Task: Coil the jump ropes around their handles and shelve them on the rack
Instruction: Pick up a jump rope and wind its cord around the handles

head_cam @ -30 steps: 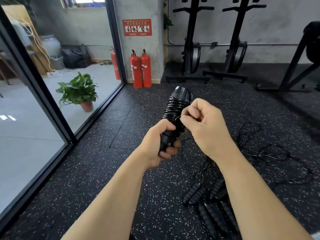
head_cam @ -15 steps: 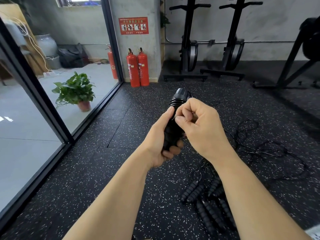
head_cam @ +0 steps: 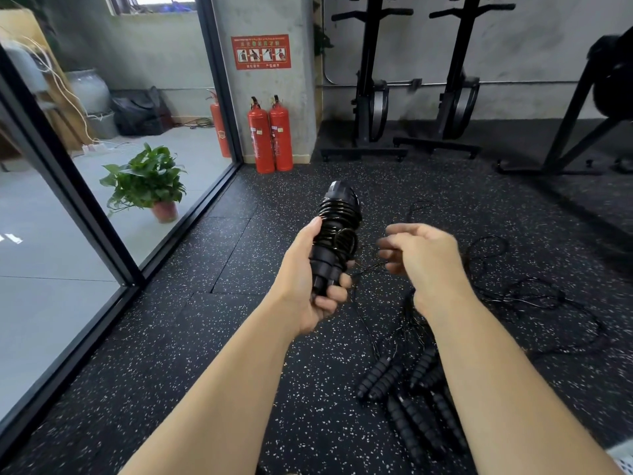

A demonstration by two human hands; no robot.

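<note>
Here, handles inside left fingers, tilted upward

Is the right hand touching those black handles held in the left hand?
Apart. The head view shows a strip of speckled floor between the right hand and the handles gripped by the left hand.

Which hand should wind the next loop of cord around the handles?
Right, probably. The right hand pinches the loose cord beside the handles; the left hand is wrapped around them, holding them steady.
</note>
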